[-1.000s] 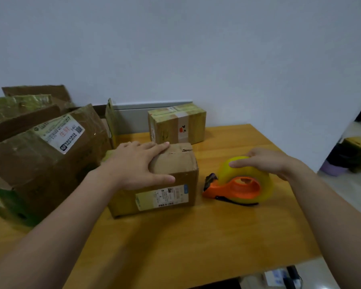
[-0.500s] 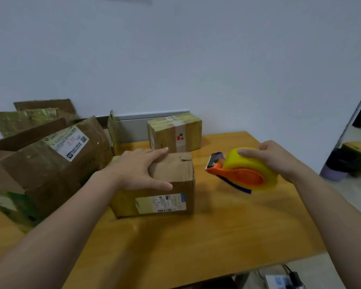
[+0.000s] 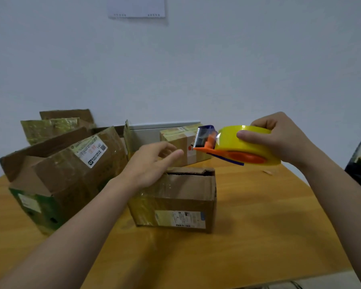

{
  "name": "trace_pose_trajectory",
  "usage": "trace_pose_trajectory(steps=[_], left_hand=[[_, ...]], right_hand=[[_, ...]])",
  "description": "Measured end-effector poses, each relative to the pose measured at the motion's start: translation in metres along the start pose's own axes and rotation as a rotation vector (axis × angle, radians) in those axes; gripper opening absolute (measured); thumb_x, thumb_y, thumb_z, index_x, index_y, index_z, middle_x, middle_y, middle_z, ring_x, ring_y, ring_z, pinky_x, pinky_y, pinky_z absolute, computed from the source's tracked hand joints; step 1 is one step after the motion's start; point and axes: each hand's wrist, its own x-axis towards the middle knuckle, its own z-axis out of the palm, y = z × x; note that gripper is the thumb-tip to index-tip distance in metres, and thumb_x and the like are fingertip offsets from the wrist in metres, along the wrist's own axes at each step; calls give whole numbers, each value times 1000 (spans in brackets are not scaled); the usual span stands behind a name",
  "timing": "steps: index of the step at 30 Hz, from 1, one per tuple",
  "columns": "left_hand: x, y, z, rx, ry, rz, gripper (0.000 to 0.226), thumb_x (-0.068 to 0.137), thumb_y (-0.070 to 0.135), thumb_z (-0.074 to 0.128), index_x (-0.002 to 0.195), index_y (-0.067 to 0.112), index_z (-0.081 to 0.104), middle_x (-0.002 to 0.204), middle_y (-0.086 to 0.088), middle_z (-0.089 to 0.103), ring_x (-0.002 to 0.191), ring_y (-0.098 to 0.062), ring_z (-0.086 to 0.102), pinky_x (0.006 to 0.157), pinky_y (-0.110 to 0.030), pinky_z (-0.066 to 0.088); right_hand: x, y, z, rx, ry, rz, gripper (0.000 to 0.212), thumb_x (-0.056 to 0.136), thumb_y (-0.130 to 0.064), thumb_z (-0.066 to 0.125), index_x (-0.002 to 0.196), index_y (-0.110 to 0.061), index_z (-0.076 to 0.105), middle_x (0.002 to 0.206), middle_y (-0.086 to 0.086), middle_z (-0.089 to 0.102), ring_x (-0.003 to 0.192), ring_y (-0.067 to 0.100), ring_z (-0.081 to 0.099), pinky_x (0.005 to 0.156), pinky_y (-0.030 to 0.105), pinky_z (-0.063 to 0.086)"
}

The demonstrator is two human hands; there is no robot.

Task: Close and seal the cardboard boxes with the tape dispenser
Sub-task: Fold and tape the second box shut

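Right hand (image 3: 279, 138) is gripping the tape dispenser (image 3: 238, 147), left hand (image 3: 152, 163) is hovering loose-fingered; small cardboard box (image 3: 175, 197) is sitting closed, seemingly unsealed.

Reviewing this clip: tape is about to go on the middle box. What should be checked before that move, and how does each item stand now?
1. Dispenser gripped: right hand holds the dispenser in the air, clear of the table. Ok.
2. Left hand free: open, holds nothing, above the middle box. Ok.
3. Middle box flaps flat: down, but a dark gap shows along the far edge and nothing presses them. Not ok.
4. Loose tape ready at the blade: cannot tell.
5. Big box on the left closed: flaps up, unsealed. Not ok.
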Motion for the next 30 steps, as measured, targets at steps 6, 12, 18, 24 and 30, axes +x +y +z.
trace_pose_trajectory(steps=[6, 12, 18, 24, 30], left_hand=[[8, 31, -13, -482, 214, -102, 23, 93, 47, 70, 101, 26, 78, 87, 7, 77, 87, -9, 74, 83, -34, 62], [10, 22, -23, -534, 316, -201, 14, 88, 34, 81, 93, 21, 83, 76, 4, 77, 74, -10, 73, 70, -25, 61], [5, 15, -45, -625, 308, -288, 14, 83, 24, 87, 89, 13, 82, 71, 0, 76, 65, -8, 70, 65, -21, 58], [-1, 6, -57, -745, 147, -389, 17, 90, 18, 79, 97, 3, 77, 65, 2, 72, 60, -6, 67, 62, -25, 56], [-8, 12, -68, -579, 310, -239, 13, 98, 15, 69, 93, 3, 69, 76, -5, 69, 65, -10, 67, 66, -25, 60]], right_hand=[[11, -18, 21, -49, -5, -105, 62, 66, -74, 66, 63, -11, 71, 62, 16, 58, 60, 28, 61, 52, 34, 40], [17, -37, 44, -111, -39, -138, 67, 65, -81, 59, 68, -16, 73, 65, 5, 65, 65, 19, 66, 50, 31, 45], [24, -50, 52, -134, -55, -136, 64, 65, -81, 60, 67, -19, 73, 65, 3, 66, 63, 16, 66, 53, 38, 50], [30, -65, 59, -125, -106, -108, 67, 63, -82, 61, 72, -18, 75, 69, 3, 68, 66, 16, 67, 56, 33, 51], [40, -77, 65, -40, -142, 36, 76, 57, -86, 68, 82, -14, 78, 80, 7, 74, 76, 28, 71, 71, 51, 58]])
